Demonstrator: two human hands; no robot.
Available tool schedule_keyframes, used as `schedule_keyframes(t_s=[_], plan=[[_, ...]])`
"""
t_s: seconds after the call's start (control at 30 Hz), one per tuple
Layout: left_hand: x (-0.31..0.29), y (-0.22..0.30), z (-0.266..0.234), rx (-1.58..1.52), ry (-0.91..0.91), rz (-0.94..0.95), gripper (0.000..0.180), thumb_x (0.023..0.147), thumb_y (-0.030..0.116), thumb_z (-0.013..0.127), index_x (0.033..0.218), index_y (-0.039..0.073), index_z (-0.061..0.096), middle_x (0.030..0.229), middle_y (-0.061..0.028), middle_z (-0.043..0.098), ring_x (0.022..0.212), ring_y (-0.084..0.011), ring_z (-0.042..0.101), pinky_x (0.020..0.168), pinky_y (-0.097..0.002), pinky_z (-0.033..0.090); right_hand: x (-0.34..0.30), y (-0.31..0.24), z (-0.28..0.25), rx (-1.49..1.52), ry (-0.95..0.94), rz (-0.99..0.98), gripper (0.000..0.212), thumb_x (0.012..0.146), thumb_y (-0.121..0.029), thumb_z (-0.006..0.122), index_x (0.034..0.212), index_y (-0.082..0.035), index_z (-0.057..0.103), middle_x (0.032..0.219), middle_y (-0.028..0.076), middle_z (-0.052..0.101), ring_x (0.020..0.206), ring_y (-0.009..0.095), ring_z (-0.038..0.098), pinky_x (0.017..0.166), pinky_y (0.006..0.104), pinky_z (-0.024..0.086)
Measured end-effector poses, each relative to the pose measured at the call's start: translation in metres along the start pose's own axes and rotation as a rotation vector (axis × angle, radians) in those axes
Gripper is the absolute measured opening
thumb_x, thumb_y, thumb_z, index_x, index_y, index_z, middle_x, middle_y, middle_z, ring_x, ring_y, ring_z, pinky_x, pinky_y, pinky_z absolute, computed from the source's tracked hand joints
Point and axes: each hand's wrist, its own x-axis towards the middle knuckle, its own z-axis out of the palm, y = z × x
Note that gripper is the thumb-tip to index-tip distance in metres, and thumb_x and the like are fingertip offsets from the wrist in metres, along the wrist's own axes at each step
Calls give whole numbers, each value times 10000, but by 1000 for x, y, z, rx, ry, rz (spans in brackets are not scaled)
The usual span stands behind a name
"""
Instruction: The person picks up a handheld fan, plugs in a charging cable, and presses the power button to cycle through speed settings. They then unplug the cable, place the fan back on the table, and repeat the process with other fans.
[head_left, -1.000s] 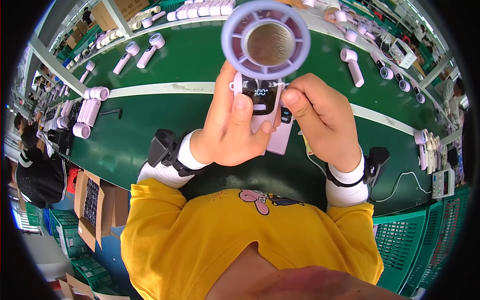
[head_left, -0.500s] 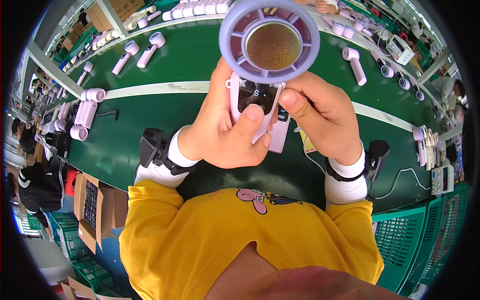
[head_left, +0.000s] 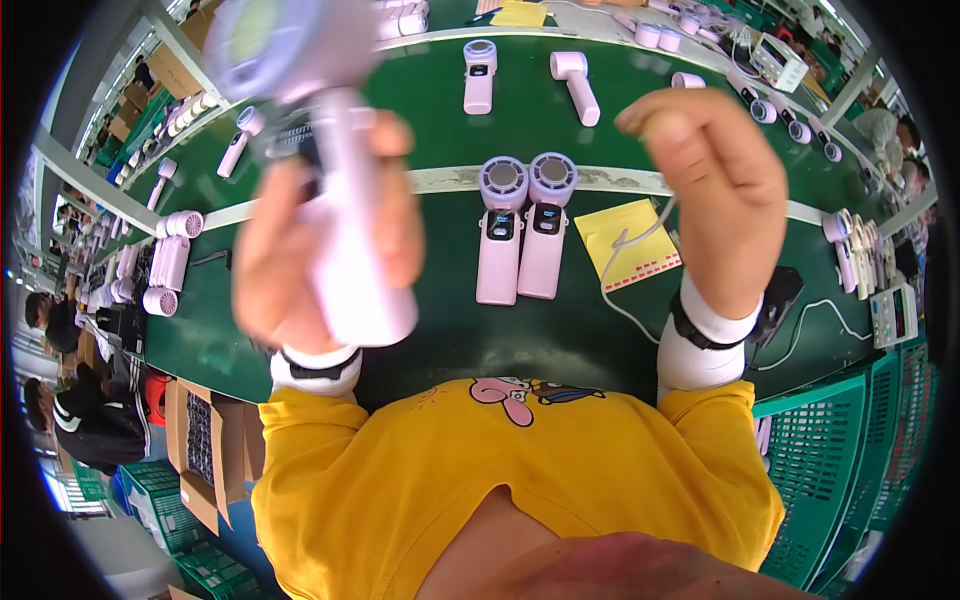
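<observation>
Holding a pink fan (head_left: 355,240) in the left hand (head_left: 283,265), over the surface (head_left: 445,250), nearer its left edge. Curling the right hand (head_left: 725,190) narrow; cannot tell if empty. Could knock the paired fans (head_left: 498,270) through hasty rightward swinging.

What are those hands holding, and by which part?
The left hand holds a pink fan by its handle, below the round head; no held thing shows in the right hand.

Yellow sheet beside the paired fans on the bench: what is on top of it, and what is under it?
A pale cable lies across the yellow sheet. Green bench shows around its edges; whatever lies directly underneath is covered and cannot be seen.
</observation>
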Motion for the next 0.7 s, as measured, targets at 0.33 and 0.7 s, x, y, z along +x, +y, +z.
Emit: schedule_keyframes(t_s=[0.33, 0.7], plan=[[-69, 2, 25, 646, -8, 744, 427, 800, 215, 448, 1167, 41, 316, 1105, -138, 365, 836, -211, 451, 671, -326, 393, -1, -2, -23, 157, 392, -152, 251, 864, -148, 466, 954, 69, 553, 620, -1, 444, 518, 51, 285, 500, 205, 198], [-58, -27, 15, 630, 50, 923, 435, 755, 265, 560, 1122, 92, 402, 958, -58, 477, 818, -204, 477, 715, -313, 405, -2, -1, -22, 52, 585, -160, 265, 860, -151, 467, 940, 85, 556, 607, 19, 444, 523, 58, 292, 512, 206, 204]])
